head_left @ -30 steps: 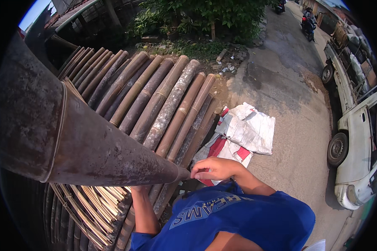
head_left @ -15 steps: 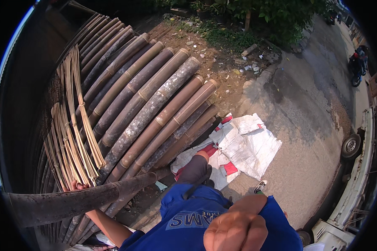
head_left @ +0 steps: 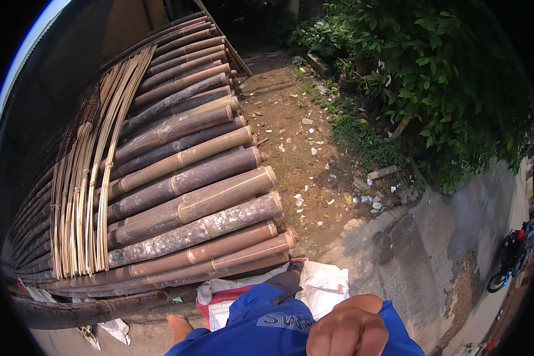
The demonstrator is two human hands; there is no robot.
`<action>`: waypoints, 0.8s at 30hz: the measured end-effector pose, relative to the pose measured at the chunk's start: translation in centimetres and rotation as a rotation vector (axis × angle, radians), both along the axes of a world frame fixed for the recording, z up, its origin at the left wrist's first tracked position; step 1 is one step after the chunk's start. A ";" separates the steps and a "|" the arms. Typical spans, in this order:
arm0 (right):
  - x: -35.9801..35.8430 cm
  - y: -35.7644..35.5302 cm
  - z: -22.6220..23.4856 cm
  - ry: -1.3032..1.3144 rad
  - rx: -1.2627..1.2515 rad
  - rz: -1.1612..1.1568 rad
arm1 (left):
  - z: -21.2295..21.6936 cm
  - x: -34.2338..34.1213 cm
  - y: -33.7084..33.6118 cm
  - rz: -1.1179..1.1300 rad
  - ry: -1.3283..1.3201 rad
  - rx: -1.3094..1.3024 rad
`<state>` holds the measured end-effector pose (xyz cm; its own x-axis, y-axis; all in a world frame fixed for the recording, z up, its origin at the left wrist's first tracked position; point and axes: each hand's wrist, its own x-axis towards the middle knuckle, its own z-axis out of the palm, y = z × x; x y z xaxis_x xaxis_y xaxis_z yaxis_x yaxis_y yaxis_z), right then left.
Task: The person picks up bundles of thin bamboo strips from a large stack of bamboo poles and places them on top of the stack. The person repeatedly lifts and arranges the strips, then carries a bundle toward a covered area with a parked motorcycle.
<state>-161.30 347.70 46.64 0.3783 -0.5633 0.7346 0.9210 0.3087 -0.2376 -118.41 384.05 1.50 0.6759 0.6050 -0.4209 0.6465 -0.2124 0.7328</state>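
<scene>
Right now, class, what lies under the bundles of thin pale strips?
Under the thin pale strips lie thick bamboo poles, side by side, with lengths showing on both sides. The stretches directly beneath are mostly covered, so their surfaces cannot be made out.

Sunlit dirt ground (head_left: 286, 178) beside grey pavement (head_left: 391, 285)

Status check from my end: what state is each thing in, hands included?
Right hand: fingers curled in, before the blue shirt.
Left hand: not visible.
Bamboo poles: stacked side by side.
Thin strips: tied in bundles, lying across the poles.
Nearest dark pole: at the lower left.
White-and-red sheeting: creased, on the ground.
Motorbike: upright.
</scene>
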 end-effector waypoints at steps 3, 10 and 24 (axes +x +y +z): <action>-1.1 -8.2 3.8 -0.052 -0.138 0.040 | -1.1 -6.2 -13.4 -0.193 0.207 0.188; -2.3 -25.2 7.5 -0.103 -0.275 0.350 | 4.8 -9.2 -41.7 -0.884 -0.510 -0.077; -4.9 -65.1 -2.2 -0.243 -0.443 0.233 | 4.0 -24.6 -89.5 -1.388 -0.170 -0.185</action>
<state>-166.20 282.56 44.44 0.2462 -0.1027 0.9638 0.8847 0.4300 -0.1802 -142.98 294.59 5.46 0.7177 -0.6403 -0.2738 -0.1043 -0.4876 0.8668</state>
